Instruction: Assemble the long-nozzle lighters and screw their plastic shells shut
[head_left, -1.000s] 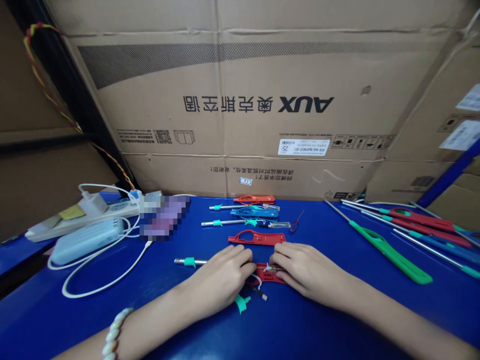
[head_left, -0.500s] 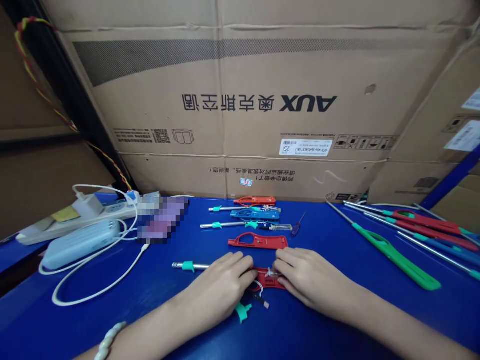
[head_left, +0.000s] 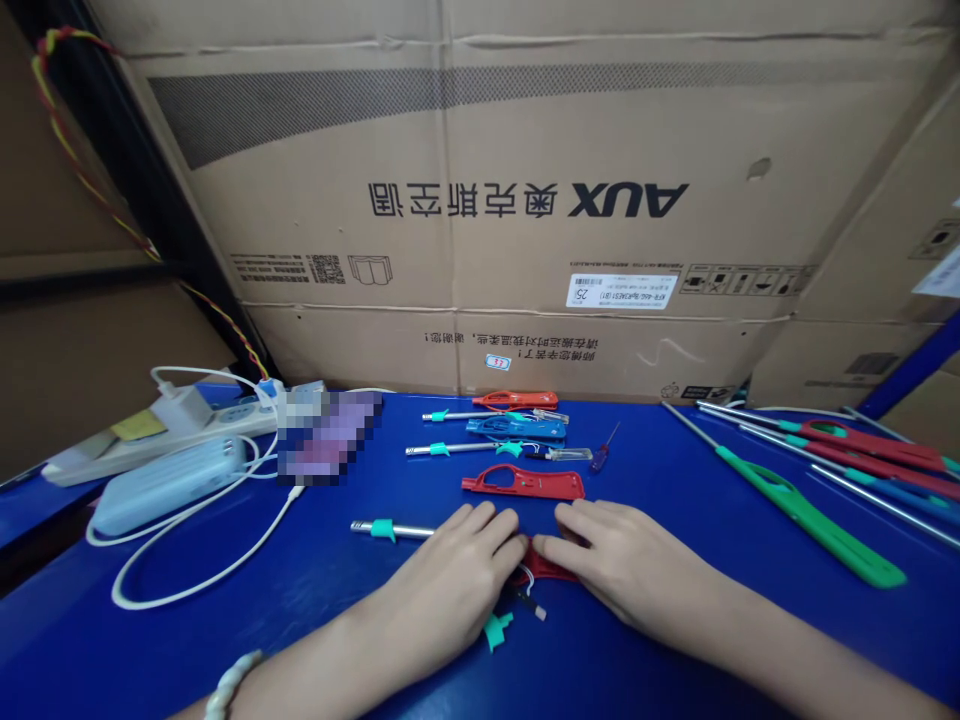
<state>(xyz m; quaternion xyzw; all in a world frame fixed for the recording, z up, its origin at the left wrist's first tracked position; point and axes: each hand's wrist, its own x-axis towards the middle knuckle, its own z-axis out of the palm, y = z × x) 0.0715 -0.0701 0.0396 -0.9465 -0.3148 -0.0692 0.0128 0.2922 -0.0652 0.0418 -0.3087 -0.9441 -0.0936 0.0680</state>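
My left hand [head_left: 461, 570] is closed at the left part of a red lighter casing half [head_left: 553, 573] lying on the blue table. My right hand [head_left: 637, 565] is bent over the same casing's right part, fingertips pressed down inside it. A metal lighter tube [head_left: 415, 531] with a teal collar [head_left: 382, 531] runs out to the left from under my left fingers. Below the casing are a white wire [head_left: 532, 576], a small black igniter piece [head_left: 535, 606] and a teal trigger [head_left: 496, 632]. My fingers hide most of the casing. Just beyond lies another red casing half [head_left: 536, 485].
Farther back lie blue [head_left: 525, 428] and orange [head_left: 517, 400] casings, tubes and a small screwdriver [head_left: 604, 450]. A green lighter [head_left: 817, 520] and several others lie right. At left are a power bank [head_left: 169, 485], cable and power strip [head_left: 225, 420]. A cardboard box [head_left: 495, 130] stands behind.
My right fingers have shifted left along the casing, closer to my left hand, and cover the clear part seen there before. The whole view has shifted slightly.
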